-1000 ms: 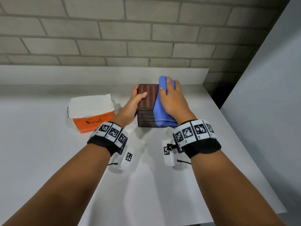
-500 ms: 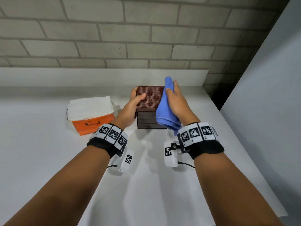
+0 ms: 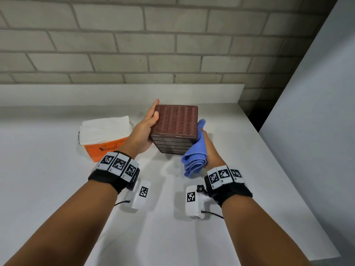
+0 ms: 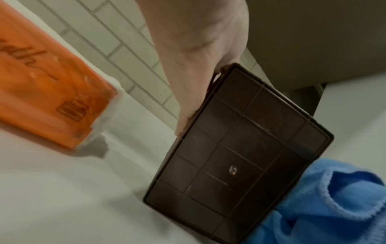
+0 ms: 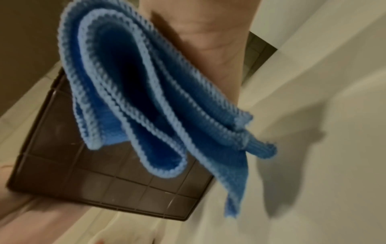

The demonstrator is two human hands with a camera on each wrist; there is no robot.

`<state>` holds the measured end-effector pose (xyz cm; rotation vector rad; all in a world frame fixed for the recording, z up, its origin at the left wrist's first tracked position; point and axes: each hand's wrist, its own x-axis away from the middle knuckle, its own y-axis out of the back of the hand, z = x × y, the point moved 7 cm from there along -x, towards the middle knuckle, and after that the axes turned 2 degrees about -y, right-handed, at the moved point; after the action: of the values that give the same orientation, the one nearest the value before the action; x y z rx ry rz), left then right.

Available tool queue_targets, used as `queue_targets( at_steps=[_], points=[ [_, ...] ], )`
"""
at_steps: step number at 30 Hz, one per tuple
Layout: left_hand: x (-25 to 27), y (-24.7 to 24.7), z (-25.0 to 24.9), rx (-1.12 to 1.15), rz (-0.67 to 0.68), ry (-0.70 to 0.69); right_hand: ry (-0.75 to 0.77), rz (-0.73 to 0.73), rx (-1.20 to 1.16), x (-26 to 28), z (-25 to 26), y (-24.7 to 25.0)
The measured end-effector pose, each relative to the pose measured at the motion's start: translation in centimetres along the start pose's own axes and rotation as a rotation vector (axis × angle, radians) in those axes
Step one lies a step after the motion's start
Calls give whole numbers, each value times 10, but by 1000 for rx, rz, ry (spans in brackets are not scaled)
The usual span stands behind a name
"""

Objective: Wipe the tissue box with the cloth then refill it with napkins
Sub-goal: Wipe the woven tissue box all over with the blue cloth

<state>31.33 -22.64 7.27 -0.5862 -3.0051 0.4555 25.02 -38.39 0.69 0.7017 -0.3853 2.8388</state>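
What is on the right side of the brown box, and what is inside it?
A folded blue cloth, held by the right hand, lies against the right side of the box. The left hand grips the opposite side. The inside is hidden; no opening shows.

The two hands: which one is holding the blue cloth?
The right hand, on the brown woven tissue box's right side, holds the folded blue cloth. The left hand grips the box bare.

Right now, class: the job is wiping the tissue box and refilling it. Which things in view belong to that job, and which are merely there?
Part of the job:
tissue box
blue cloth
napkin pack
left hand
right hand

Merely there:
white counter
brick wall
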Motion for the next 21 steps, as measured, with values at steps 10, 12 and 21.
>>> queue_targets(
  at_steps=[10,12,21],
  points=[
    [6,37,1,-257,-261,21,445,-141,582,32,61,-43],
    [5,41,-2,-416,-258,60,539,-153,739,36,58,-52],
    [8,41,-6,-351,-155,184,586,-215,1032,49,46,-87]
  ],
)
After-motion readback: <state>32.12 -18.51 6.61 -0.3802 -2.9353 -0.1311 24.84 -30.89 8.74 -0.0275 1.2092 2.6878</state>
